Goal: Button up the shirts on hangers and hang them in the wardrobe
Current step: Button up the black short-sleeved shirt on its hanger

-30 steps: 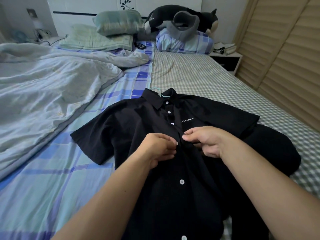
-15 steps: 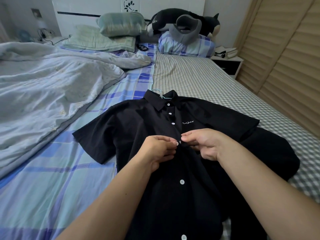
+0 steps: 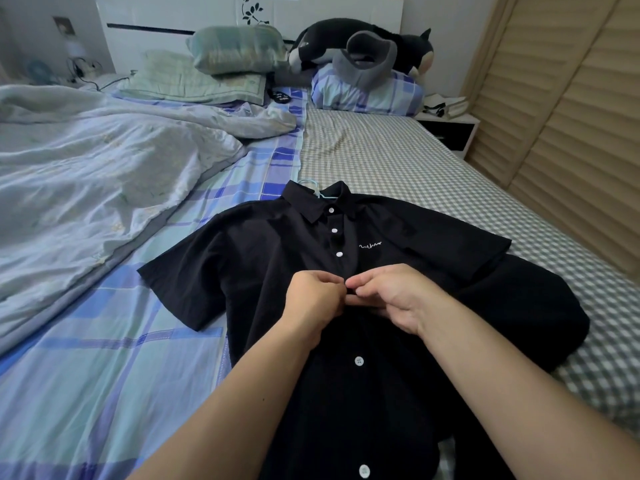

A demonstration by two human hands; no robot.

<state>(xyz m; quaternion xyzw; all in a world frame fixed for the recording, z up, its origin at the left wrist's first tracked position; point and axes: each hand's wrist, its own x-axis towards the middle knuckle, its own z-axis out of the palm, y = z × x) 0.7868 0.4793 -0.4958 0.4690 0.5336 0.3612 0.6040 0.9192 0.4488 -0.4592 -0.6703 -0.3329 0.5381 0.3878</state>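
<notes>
A black short-sleeved shirt [image 3: 263, 271] with white buttons lies flat on the bed, collar away from me. A pale teal hanger [image 3: 317, 191] pokes out of the collar. The three upper buttons look closed. My left hand [image 3: 311, 299] and my right hand [image 3: 391, 296] meet at the placket just below the third button, each pinching the fabric edge there. The button between my fingertips is hidden. Two more white buttons show lower down the front. More black cloth [image 3: 540, 313] lies under the shirt on the right.
A rumpled pale quilt [image 3: 86, 174] covers the bed's left side. Pillows [image 3: 235, 50] and a black plush toy [image 3: 367, 39] lie at the headboard. A nightstand [image 3: 450, 126] stands far right. Slatted beige doors [image 3: 571, 133] run along the right.
My two hands have drawn closer together at the placket until their fingertips touch. The shirt has not moved on the bed.
</notes>
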